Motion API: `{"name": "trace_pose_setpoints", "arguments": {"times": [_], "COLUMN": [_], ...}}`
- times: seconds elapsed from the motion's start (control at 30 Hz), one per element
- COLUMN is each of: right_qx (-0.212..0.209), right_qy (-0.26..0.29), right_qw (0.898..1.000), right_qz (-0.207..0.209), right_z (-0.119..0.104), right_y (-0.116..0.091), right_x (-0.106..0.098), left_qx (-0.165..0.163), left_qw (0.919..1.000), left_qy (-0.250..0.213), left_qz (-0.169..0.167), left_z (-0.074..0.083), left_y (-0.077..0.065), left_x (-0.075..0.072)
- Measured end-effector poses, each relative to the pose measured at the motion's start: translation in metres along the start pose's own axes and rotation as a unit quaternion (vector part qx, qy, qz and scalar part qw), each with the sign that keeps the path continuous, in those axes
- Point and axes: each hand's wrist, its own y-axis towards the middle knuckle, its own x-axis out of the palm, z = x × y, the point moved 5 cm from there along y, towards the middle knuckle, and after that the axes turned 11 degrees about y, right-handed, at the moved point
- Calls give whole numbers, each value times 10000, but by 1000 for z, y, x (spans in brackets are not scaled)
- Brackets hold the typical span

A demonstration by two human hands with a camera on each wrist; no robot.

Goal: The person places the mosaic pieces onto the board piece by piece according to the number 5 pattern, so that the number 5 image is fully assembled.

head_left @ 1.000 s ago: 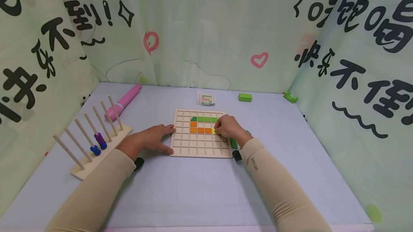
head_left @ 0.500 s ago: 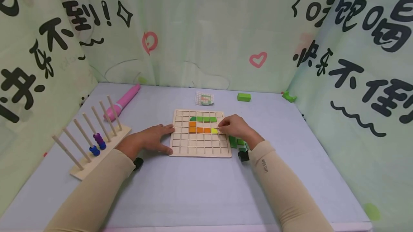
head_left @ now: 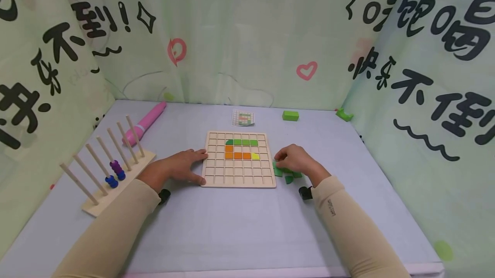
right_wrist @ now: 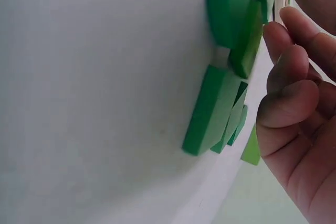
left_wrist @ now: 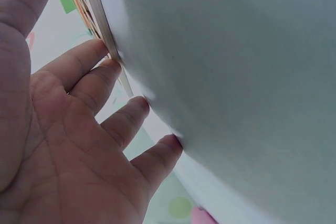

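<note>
Grid board (head_left: 216, 171) mid-worktop (head_left: 216, 235), between left and right edges. Left hand (head_left: 179, 166) touches board's side, fingers wide, I judge against sliding. Right hand (head_left: 295, 160) over green pieces (head_left: 289, 179), probably kept close for short reach; fingers bent, I can't tell if holding. Card (head_left: 243, 118) near far edge, likely for viewing.

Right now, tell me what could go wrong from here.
The right hand is close to the clustered green blocks, so picking one might knock its neighbours. The left hand touches the edge of the board; a push could slide it. The left sleeve lies near the peg stand and might bump it.
</note>
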Motion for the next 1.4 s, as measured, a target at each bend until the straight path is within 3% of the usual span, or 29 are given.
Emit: {"name": "trace_pose_setpoints", "arguments": {"times": [0.43, 0.7, 1.03, 1.4], "right_qx": [43, -21, -210, -137], "right_qy": [-549, -554, -307, 721], "right_qw": [9985, 9983, 9992, 9973], "right_qz": [35, 173, 113, 73], "right_z": [4, 2, 2, 0], "right_y": [0, 1, -4, -3], "right_x": [9, 9, 6, 1], "left_qx": [181, -3, 38, 62], "left_qw": [9998, 10000, 10000, 10000], "left_qy": [50, -26, -23, -14], "left_qz": [73, 0, 24, 48], "left_z": [1, 1, 1, 1], "left_y": [-1, -1, -1, -2], "left_x": [0, 1, 0, 0]}}
